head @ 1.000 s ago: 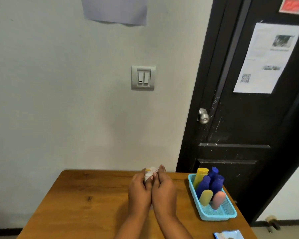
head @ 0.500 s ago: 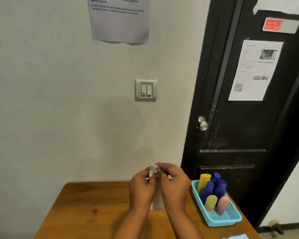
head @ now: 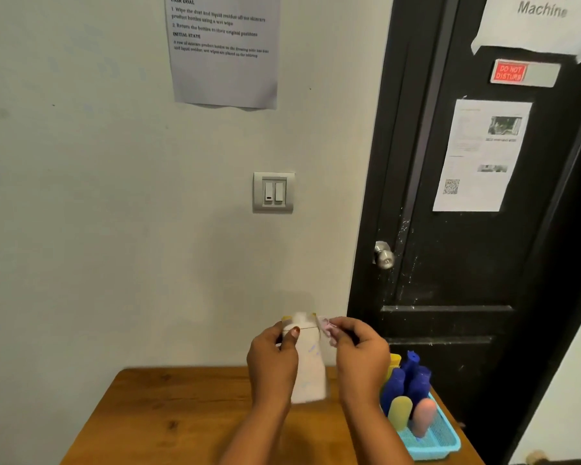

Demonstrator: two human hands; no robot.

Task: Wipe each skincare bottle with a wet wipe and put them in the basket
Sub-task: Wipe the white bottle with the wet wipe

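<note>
Grip check: left hand (head: 272,360) curls round white bottle (head: 311,370) near its top, holding it roughly upright above tabletop (head: 168,414); right hand (head: 361,359) pinches crumpled wet wipe (head: 327,327) by the cap. Blue basket (head: 445,449) sits just right, other bottles (head: 394,387) inside. Risk: wet, one-handed hold high up, bottle may slip and drop.

- The left hand (head: 271,360) is gripping the white bottle (head: 310,367), its back facing the camera and its thumb pressing near the bottle's top.
- The right hand (head: 361,359) is hovering just beside it at the same level, fingertips pinching a crumpled wet wipe (head: 328,328) against the bottle's neck.
- The left forearm (head: 252,434) and right forearm (head: 378,434) are reaching up from the lower edge.
</note>
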